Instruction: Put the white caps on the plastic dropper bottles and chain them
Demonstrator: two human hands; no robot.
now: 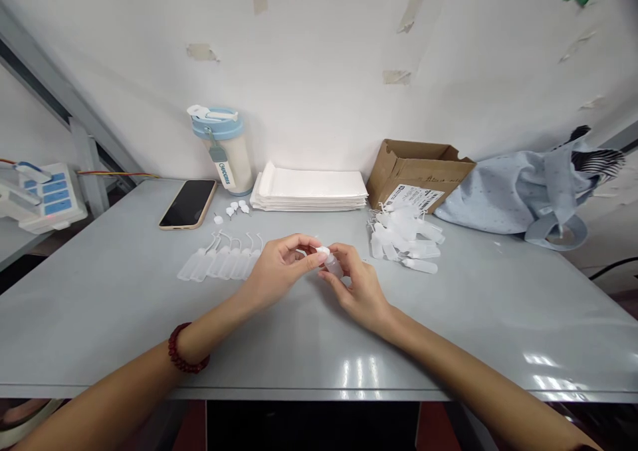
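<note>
In front of me, my right hand (359, 285) is closed around a small translucent plastic bottle (333, 266), tilted toward the left. My left hand (279, 265) pinches the white cap (323, 251) at the bottle's upper end between thumb and fingers. Whether the cap sits firmly on the neck cannot be made out. Left of my left hand, and partly hidden by it, lies a row of flat-looking translucent pieces with thin tails (214, 263). A loose heap of similar pieces (403, 238) is to the right of my right hand. Several small white caps (238, 207) lie further back.
A phone (188, 204), a blue-lidded cup (229, 152), a stack of white packets (312, 188), a cardboard box (416, 172) and a light blue cloth bag (508, 192) stand along the wall. A power strip (52, 195) is at far left. The grey table's (309, 358) front edge is near me.
</note>
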